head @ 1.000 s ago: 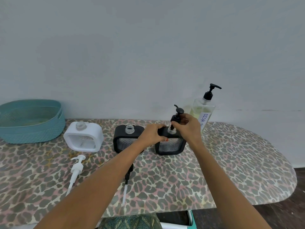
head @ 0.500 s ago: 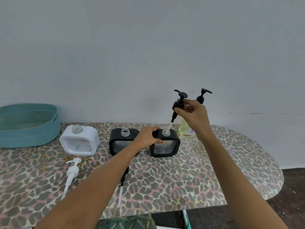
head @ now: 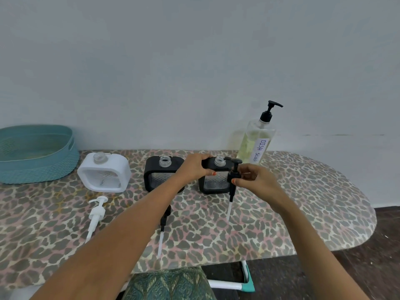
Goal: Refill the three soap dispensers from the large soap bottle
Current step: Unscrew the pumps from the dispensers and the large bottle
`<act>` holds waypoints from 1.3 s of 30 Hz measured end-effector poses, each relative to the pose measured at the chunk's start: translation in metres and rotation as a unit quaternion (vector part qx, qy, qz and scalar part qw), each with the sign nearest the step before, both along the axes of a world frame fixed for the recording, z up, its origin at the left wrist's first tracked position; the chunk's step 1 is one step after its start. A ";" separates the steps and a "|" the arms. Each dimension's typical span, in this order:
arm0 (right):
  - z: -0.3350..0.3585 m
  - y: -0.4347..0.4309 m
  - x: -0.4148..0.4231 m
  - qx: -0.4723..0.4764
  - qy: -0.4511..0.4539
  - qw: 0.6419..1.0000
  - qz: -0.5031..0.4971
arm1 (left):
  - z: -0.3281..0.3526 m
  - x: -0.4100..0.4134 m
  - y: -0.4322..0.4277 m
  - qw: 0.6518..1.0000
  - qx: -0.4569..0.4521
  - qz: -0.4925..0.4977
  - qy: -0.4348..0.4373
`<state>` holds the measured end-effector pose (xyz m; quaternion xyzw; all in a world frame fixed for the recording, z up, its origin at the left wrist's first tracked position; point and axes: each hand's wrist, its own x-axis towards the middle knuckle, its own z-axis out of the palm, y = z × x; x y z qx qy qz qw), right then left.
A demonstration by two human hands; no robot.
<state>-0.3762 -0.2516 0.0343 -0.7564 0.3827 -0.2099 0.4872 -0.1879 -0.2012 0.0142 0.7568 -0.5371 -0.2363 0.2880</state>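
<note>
Black pump [head: 234, 169], pinched in the right hand's [head: 257, 182] grip, hangs beside the uncapped dispenser [head: 213, 187] the left hand [head: 194, 167] holds; large soap bottle [head: 257, 139] stands behind. The pump's tube may drip onto the table [head: 303, 202].

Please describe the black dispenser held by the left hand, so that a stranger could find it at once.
On the leopard-print table, three square dispensers stand in a row before the wall. It is the right dispenser, nearest the tall soap bottle. The middle dispenser is black too, but only this one has the left hand gripping its top.
</note>
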 end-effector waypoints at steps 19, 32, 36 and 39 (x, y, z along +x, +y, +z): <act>-0.091 0.001 0.012 0.154 0.101 0.983 -0.002 | -0.003 0.001 -0.001 1.000 -0.008 0.011 0.014; -0.093 0.001 0.006 0.128 0.067 0.989 -0.025 | 0.000 -0.007 0.000 0.999 0.008 0.010 0.034; -0.087 0.002 0.000 0.095 0.051 0.994 -0.033 | 0.003 -0.010 0.003 0.999 0.010 0.018 0.030; -0.078 -0.002 -0.007 0.059 0.040 0.996 -0.046 | 0.009 -0.011 0.005 0.999 -0.005 0.029 0.024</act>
